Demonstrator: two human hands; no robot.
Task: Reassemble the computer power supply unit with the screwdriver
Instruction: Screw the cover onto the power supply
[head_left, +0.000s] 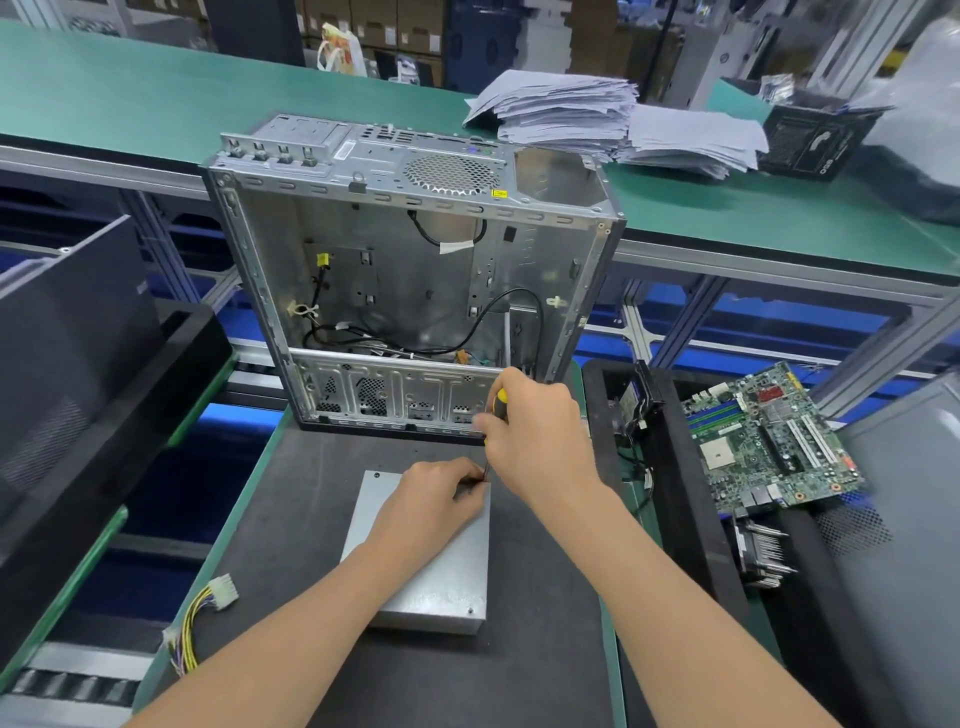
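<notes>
Two hands work the power supply unit (431, 561), which lies flat on the counter (545, 597) just before the open computer case (415, 249). My left hand (436, 499) rests on its lid, fingers pinching the screwdriver (500, 401) shaft near the far right corner; my right hand (535, 431) wraps the handle. I judge the sheet-metal housing rigid, fairly heavy and smooth: brace it by the lid.

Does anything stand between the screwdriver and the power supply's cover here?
Nothing visible blocks it. The right hand grips the screwdriver upright over the far right corner of the power supply unit. Only the left hand is there, pinching the shaft's lower end. The tip is hidden.
</notes>
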